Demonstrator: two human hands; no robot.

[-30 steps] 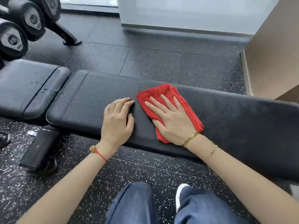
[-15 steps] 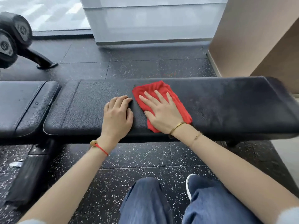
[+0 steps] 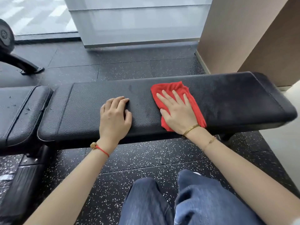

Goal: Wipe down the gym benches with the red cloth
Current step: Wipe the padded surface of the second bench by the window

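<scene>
A long black padded bench runs across the middle of the view. The red cloth lies crumpled on its top, right of centre. My right hand presses flat on the cloth with straight, spread fingers. My left hand rests on the bare pad to the left of the cloth, fingers loosely bent, holding nothing. A second black seat pad adjoins the bench at the left, with small droplets on it.
The floor is black speckled rubber. A dumbbell rack foot stands at the far left. A white glazed partition and a brown wall rise behind the bench. My legs in blue jeans are below.
My right hand has slid the red cloth to the right along the bench, away from my left hand. The view has shifted right, so the bench's right end now shows.
</scene>
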